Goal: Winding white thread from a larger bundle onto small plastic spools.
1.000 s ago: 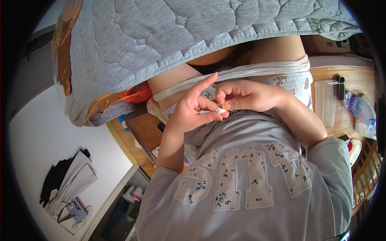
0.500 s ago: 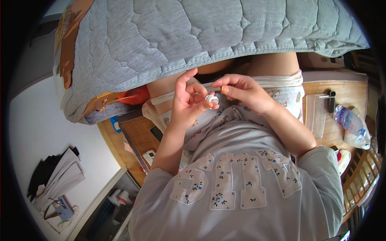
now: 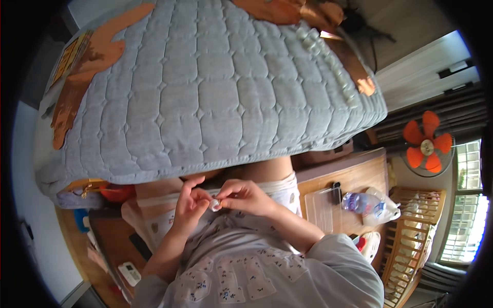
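And here's the small white bundle [image 3: 214,206], up over the person's lap, just short of the near edge of the bed [image 3: 205,118]! The left hand [image 3: 190,207] has it pinched at the fingertips, one finger raised. At its right side, the right hand [image 3: 247,198], thumb and forefinger drawn close; whether they grip it too, I can't quite tell. On the bench [image 3: 354,175], a clear tray [image 3: 319,211]; nearer the right edge, a bottle [image 3: 354,203] against a white bag [image 3: 391,211]. Beyond, an orange-bladed fan [image 3: 427,145].
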A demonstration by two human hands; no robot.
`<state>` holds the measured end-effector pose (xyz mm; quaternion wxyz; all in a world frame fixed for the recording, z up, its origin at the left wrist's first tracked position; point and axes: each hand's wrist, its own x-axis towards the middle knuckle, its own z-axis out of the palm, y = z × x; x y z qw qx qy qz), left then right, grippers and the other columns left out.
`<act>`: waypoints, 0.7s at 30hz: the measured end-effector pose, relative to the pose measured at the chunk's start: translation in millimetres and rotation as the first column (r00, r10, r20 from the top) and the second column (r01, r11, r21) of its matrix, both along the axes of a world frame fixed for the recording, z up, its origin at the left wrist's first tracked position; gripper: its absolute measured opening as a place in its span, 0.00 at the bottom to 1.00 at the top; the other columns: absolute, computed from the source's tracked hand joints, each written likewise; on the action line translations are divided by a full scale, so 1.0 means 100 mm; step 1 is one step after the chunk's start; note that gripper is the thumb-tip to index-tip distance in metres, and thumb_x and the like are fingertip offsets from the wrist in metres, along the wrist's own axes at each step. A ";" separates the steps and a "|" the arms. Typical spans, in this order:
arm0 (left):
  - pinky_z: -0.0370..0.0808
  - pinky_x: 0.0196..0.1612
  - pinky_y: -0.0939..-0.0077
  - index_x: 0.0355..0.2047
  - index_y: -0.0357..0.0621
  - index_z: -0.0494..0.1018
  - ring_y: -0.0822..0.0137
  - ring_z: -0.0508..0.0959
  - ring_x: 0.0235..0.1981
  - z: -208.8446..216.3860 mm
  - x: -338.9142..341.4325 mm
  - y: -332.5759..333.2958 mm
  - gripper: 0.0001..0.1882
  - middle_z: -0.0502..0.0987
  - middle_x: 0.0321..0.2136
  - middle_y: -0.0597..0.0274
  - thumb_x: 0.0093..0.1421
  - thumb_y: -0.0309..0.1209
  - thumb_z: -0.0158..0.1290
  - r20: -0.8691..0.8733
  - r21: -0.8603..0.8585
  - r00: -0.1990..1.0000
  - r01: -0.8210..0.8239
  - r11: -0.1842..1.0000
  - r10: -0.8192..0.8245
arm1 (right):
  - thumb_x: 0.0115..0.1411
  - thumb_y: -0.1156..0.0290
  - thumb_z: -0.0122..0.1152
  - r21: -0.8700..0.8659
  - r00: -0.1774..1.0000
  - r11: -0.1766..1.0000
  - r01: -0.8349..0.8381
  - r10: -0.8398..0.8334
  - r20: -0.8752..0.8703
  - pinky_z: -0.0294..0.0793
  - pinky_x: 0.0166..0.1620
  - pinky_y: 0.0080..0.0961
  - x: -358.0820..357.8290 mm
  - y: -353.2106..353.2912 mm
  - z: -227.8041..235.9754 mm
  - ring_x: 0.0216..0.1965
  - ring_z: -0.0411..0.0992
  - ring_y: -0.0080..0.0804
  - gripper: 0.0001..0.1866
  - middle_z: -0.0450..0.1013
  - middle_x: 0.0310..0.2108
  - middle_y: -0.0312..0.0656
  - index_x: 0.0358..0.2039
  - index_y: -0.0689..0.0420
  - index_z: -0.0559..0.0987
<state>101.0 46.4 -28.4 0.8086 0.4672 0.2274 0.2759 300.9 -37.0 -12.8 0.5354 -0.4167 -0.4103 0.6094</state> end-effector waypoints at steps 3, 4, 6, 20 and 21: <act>0.72 0.47 0.73 0.63 0.40 0.55 0.70 0.76 0.38 0.00 0.01 -0.03 0.29 0.77 0.36 0.56 0.65 0.31 0.53 0.016 -0.080 1.000 0.005 0.997 -0.003 | 0.60 0.75 0.65 0.041 0.987 0.999 -0.005 -0.002 0.162 0.71 0.38 0.20 0.06 0.02 0.07 0.37 0.73 0.22 0.07 0.76 0.36 0.36 0.39 0.61 0.83; 0.72 0.47 0.72 0.63 0.40 0.55 0.69 0.76 0.38 -0.01 0.00 -0.03 0.28 0.77 0.37 0.55 0.65 0.30 0.51 0.001 -0.045 1.000 0.002 0.999 -0.002 | 0.59 0.75 0.66 0.028 0.975 1.000 0.007 -0.013 0.220 0.71 0.38 0.22 0.07 0.01 0.10 0.35 0.73 0.24 0.08 0.76 0.34 0.38 0.39 0.61 0.83; 0.72 0.49 0.72 0.62 0.40 0.55 0.69 0.77 0.39 -0.04 -0.01 -0.05 0.27 0.77 0.37 0.53 0.66 0.29 0.50 0.028 -0.055 0.999 0.026 0.998 -0.025 | 0.58 0.74 0.67 0.069 0.946 0.997 -0.034 0.010 0.325 0.71 0.38 0.22 0.12 0.00 0.16 0.34 0.73 0.25 0.07 0.76 0.32 0.38 0.38 0.60 0.83; 0.74 0.47 0.66 0.53 0.43 0.63 0.64 0.76 0.38 -0.04 -0.09 -0.15 0.17 0.74 0.40 0.56 0.64 0.28 0.50 0.045 -0.216 0.980 -0.180 0.960 0.195 | 0.52 0.79 0.68 0.421 0.623 0.907 0.025 -0.343 0.702 0.73 0.42 0.30 0.86 0.04 1.22 0.38 0.76 0.35 0.05 0.78 0.32 0.38 0.30 0.57 0.82; 0.73 0.44 0.69 0.51 0.44 0.64 0.67 0.75 0.35 -0.07 -0.09 -0.16 0.16 0.74 0.38 0.59 0.63 0.28 0.50 0.016 -0.296 0.981 -0.181 0.938 0.194 | 0.51 0.79 0.68 0.480 0.489 0.875 0.066 -0.448 0.749 0.71 0.44 0.31 1.08 0.08 1.37 0.38 0.76 0.36 0.06 0.79 0.32 0.39 0.30 0.56 0.83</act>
